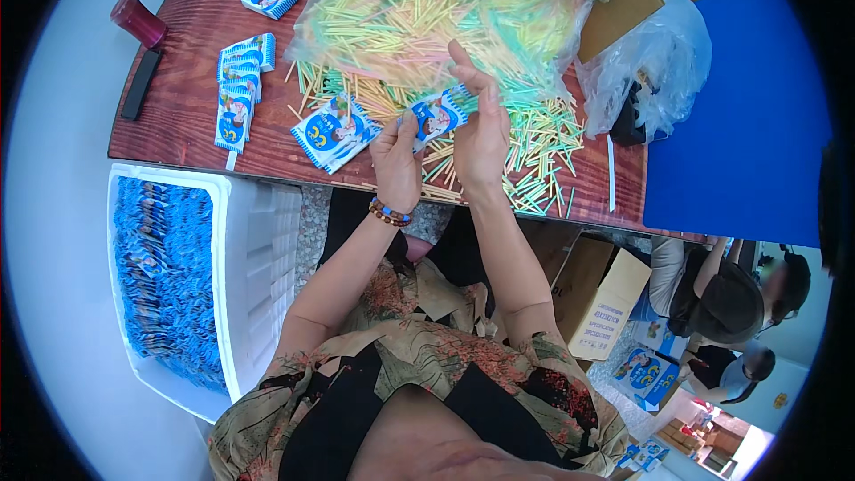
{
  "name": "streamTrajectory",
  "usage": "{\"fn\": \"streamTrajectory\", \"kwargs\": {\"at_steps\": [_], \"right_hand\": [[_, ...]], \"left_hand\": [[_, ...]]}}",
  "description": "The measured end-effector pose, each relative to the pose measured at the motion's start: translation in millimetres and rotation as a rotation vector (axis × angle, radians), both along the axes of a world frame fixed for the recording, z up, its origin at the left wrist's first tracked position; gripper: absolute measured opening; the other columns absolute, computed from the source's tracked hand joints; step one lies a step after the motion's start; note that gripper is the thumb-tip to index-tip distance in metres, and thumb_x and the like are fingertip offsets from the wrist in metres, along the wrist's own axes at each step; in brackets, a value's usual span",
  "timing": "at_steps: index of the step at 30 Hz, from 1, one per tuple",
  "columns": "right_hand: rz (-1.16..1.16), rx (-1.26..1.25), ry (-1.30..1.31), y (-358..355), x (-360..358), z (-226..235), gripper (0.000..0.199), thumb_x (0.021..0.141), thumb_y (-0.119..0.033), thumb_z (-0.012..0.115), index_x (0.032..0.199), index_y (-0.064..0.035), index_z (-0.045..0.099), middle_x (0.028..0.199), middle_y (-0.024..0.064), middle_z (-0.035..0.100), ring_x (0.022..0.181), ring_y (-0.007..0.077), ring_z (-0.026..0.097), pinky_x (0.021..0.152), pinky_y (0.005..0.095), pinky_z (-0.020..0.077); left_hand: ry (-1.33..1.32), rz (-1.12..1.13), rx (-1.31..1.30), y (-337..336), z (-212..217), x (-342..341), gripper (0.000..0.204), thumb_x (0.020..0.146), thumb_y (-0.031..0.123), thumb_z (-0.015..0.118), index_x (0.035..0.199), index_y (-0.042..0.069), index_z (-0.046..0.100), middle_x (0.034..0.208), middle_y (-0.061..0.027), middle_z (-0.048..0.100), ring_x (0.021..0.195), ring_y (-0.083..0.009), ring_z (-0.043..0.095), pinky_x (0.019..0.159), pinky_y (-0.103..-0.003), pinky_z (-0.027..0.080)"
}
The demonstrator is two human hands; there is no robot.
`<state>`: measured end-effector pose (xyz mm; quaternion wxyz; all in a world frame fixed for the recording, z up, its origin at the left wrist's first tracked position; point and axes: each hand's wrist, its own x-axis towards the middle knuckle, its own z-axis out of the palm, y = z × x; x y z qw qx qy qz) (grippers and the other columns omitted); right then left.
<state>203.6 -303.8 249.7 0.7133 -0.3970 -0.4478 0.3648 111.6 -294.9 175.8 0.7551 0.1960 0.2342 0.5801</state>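
My left hand pinches a small blue-and-white printed packet by its left end, thumb and fingers closed on it. My right hand is raised at the packet's other end, its fingers stretched upward and apart; the packet's right edge meets or lies just in front of this hand. Beneath and behind both hands lie many thin short sticks in pale yellow, green and pink, loose on the table. A small stack of similar packets rests just left of my left hand.
A clear bag full of sticks spills from a cardboard box at the back. More packets overlap on the red-brown table. A white foam bin of blue packets stands at left. Two people sit at right.
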Motion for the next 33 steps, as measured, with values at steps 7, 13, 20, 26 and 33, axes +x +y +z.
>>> {"fn": "streamTrajectory", "kwargs": {"at_steps": [7,13,20,26,33], "right_hand": [[0.006,-0.169,-0.343,8,5,6,0.053,0.1,-0.037,0.036,0.133,0.003,0.046,0.143,0.0179,0.042,0.134,0.0276,0.037,0.112,0.0388,0.0228],[0.035,-0.062,-0.301,15,-10,9,0.059,0.099,-0.041,0.038,0.14,0.0016,0.038,0.142,0.0167,0.043,0.132,0.0273,0.04,0.111,0.0381,0.0265],[-0.001,-0.163,-0.28,7,-42,30,0.038,0.095,-0.018,0.056,0.128,-0.0007,0.051,0.12,0.011,0.057,0.106,0.0174,0.055,0.089,0.0284,0.0447],[0.091,-0.136,-0.527,16,-66,41,0.015,0.09,-0.012,0.063,0.096,0.0006,0.069,0.08,-0.0005,0.062,0.074,0.0056,0.051,0.067,0.021,0.0401],[0.23,-0.086,-0.629,49,-128,48,0.015,0.09,-0.009,0.061,0.094,0.0023,0.071,0.079,0.0051,0.067,0.072,0.0097,0.058,0.067,0.0239,0.0461]], "left_hand": [[-0.035,0.004,0.055,9,6,-4,0.021,0.099,0.019,0.051,0.105,0.003,0.063,0.104,-0.0061,0.067,0.092,-0.0145,0.064,0.082,-0.033,0.053],[-0.052,0.008,0.059,11,10,-25,0.022,0.099,0.02,0.051,0.112,0.003,0.059,0.106,-0.006,0.066,0.096,-0.0164,0.064,0.085,-0.036,0.053],[-0.265,0.021,0.024,17,28,-63,0.019,0.099,0.017,0.051,0.11,0.005,0.06,0.108,-0.0076,0.066,0.097,-0.0179,0.065,0.087,-0.038,0.054],[-0.285,0.033,0.058,23,34,-101,0.027,0.101,0.026,0.046,0.115,0.005,0.057,0.114,-0.0075,0.064,0.103,-0.0195,0.062,0.092,-0.039,0.05],[-0.281,0.181,0.078,35,28,-170,0.027,0.1,0.022,0.048,0.115,0.001,0.056,0.116,-0.008,0.062,0.104,-0.0186,0.061,0.091,-0.037,0.049]]}}
